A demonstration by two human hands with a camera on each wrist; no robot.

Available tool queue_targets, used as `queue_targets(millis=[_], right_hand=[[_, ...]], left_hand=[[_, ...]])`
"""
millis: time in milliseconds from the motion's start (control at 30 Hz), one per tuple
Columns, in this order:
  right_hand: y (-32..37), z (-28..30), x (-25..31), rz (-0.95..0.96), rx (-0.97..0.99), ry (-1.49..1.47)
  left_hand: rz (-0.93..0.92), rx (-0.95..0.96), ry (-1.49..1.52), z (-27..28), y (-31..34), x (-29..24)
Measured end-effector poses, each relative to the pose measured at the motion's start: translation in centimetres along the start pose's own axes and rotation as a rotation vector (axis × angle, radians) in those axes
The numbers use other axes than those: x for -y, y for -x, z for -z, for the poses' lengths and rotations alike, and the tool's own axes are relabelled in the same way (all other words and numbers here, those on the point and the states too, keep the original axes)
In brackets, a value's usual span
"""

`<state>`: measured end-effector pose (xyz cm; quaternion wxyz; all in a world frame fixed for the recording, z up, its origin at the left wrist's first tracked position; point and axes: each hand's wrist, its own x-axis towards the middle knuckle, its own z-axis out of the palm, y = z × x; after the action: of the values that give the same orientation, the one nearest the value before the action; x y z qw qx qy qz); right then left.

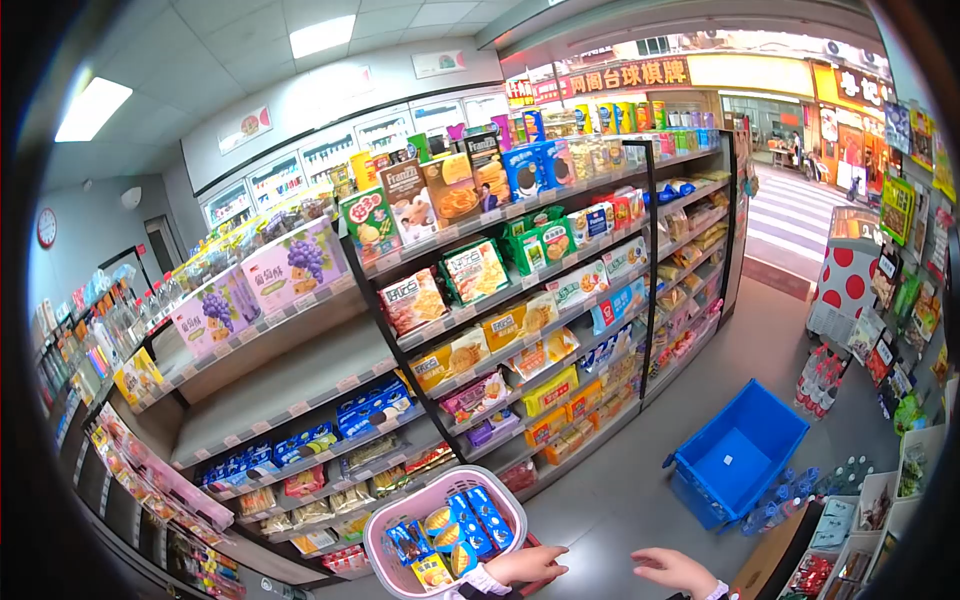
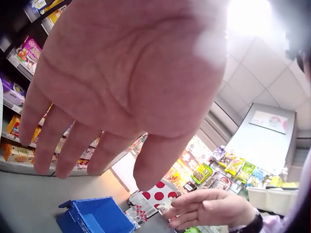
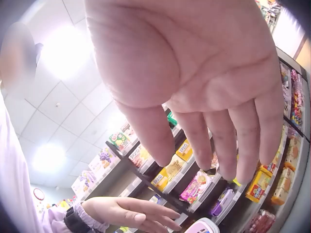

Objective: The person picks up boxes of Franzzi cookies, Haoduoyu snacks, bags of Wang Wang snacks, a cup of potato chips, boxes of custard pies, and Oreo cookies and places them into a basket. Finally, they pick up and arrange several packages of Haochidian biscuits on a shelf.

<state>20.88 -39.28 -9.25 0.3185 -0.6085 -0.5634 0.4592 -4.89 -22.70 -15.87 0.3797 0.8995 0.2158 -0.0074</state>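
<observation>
A pink basket (image 1: 376, 545) with blue, yellow and orange snack packs stands at the bottom centre of the head view. My left hand (image 1: 527, 566) is over its right side, fingers pointing right; whether it touches the rim I cannot tell. To its right, my right hand (image 1: 675, 570) hangs in the air, fingers pointing left, holding nothing. In the left wrist view the left palm (image 2: 131, 68) is bare with fingers extended. The right wrist view shows the right palm (image 3: 194, 58) bare too, fingers extended, and the basket's edge (image 3: 203, 226) below.
Shelves (image 1: 520, 395) of boxed and bagged snacks run along the left and centre. A blue crate (image 1: 745, 455) stands on the floor at the right, beside bundled bottles (image 1: 818, 380). Racks of hanging packets line the far right. A doorway opens onto a street at the back.
</observation>
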Motion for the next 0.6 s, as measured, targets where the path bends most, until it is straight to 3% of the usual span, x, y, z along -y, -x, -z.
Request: queue_targets(millis=[100, 233, 367, 400, 533, 567, 600], right_hand=[[0.3, 0.9, -0.8, -0.026, -0.081, -0.028], [-0.7, 1.7, -3.0, -0.065, -0.075, -0.087], [-2.6, 3.1, -3.4, -0.071, -0.090, -0.092], [-3.3, 3.7, -3.4, -0.064, -0.095, -0.063], [-7.7, 6.4, -0.9, -0.039, -0.076, 0.055], [-9.4, 7.1, -0.6, -0.022, -0.050, 0.109], [-11.1, 7.5, -0.7, -0.007, -0.031, 0.107]], left_hand=[[0.138, 0.188, 0.156, 1.6, -2.0, -1.1], [0.148, 0.215, 0.144, 2.4, -4.5, -0.2], [0.000, 0.082, 0.019, 2.7, -7.1, 3.1], [0.139, 0.208, 0.063, 3.3, -8.2, 3.9], [0.135, 0.099, 0.032, 5.3, -11.2, 8.5], [0.069, -0.044, 0.037, 4.3, -12.0, 11.5], [0.113, -0.129, 0.062, 6.4, -11.2, 10.5]])
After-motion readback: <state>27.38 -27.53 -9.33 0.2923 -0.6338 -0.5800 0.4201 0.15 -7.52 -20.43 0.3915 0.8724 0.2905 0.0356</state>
